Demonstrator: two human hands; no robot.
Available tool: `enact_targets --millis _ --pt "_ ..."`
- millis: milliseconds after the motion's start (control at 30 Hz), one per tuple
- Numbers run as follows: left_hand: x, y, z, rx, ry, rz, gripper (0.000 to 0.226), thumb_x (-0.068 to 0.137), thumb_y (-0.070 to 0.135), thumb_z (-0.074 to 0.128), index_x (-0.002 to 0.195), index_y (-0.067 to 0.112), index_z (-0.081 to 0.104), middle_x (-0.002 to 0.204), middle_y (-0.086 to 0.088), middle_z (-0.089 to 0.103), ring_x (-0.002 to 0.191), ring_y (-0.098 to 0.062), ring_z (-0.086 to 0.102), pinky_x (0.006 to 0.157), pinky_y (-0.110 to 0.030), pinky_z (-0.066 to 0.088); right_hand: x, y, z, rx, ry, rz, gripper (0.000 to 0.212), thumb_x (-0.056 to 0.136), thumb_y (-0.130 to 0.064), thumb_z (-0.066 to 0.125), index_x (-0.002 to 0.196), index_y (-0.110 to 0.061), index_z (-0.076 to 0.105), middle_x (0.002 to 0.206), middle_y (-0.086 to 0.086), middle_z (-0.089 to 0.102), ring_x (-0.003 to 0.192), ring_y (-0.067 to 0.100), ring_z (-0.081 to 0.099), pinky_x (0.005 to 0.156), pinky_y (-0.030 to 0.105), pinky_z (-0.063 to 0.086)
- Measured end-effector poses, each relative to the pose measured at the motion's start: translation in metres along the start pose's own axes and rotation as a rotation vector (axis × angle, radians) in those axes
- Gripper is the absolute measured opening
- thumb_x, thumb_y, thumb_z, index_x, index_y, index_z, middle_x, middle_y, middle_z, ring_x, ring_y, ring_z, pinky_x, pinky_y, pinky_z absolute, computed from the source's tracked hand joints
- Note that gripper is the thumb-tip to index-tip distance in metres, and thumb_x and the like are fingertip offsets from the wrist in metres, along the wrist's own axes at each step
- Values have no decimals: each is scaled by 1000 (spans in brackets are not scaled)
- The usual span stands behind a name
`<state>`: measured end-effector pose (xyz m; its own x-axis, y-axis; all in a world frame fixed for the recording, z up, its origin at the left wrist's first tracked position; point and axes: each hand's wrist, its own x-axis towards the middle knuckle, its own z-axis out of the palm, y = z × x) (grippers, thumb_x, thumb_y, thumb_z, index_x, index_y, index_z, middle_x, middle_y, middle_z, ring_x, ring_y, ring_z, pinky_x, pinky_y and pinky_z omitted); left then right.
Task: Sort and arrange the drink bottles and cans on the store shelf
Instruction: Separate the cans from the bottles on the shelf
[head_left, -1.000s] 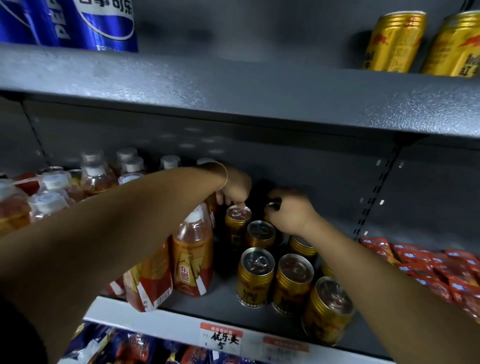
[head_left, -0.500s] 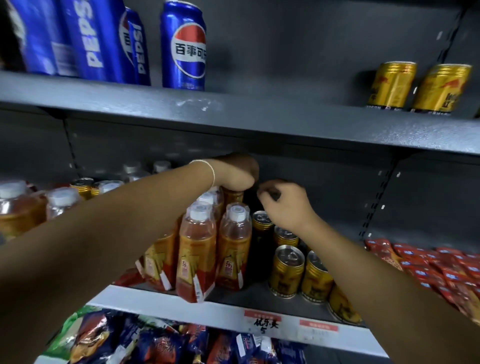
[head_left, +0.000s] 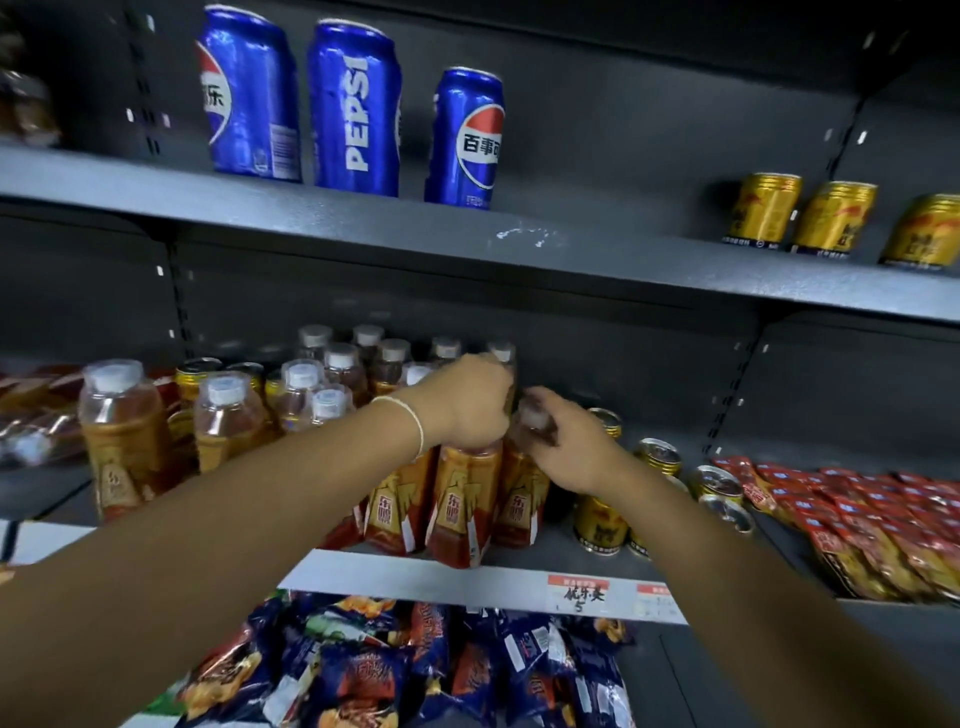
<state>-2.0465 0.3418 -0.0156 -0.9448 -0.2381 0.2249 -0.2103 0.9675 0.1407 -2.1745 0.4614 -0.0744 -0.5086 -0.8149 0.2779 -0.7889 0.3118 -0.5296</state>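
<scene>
The left hand (head_left: 462, 400) hides the cap of the front drink bottle (head_left: 460, 509); the right hand (head_left: 576, 447) half-covers the blurred neck of the neighbouring bottle (head_left: 519, 504).

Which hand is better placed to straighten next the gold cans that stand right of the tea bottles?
Probably the right hand: it holds the end bottle beside the gold cans. The left hand grips the middle bottle farther left and would have to cross the right arm.
</scene>
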Motion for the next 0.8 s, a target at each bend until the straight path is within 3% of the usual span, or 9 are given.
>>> enact_targets --millis 133,267,367,533,667,800 --pt "-15 -2 19 32 14 36 8 82 14 54 87 13 48 111 -15 53 105 -30 53 85 -33 46 -6 -2 2 -73 64 88 58 89 -34 67 141 -25 42 123 10 59 111 28 59 94 34 47" --pt "-24 -2 37 98 113 32 46 86 22 55 128 8 45 133 -13 44 127 -31 40 108 -38 35 -5 -7 6 -85 77 111 57 90 -30 67 140 -24 41 119 9 59 106 28 59 88 31 47" --pt "-30 -1 44 126 150 49 63 84 25 58 140 7 36 143 -14 36 135 -30 30 113 -38 31 -1 -11 4 -67 49 124 49 88 -25 67 132 -23 45 111 7 62 99 26 60 82 32 49" --pt "-34 -1 37 106 159 50 63 77 33 65 133 11 44 131 -8 40 123 -26 34 103 -40 41 6 -12 -5 -42 -36 131 41 82 -24 74 114 -25 48 96 -2 61 81 11 58 57 22 42" --pt "-40 2 30 32 149 9 52 77 37 70 121 17 51 121 -3 41 115 -22 38 95 -33 42 8 -8 -8 -15 -83 120 46 81 -22 75 115 -28 46 96 -2 59 80 9 57 53 21 39" --pt "-50 12 32 -3 123 -53 45 79 31 70 115 20 46 118 -2 40 109 -24 43 88 -38 47 10 -4 -4 -10 -108 93 50 80 -15 71 119 -29 43 96 -1 58 79 11 57 51 22 38"
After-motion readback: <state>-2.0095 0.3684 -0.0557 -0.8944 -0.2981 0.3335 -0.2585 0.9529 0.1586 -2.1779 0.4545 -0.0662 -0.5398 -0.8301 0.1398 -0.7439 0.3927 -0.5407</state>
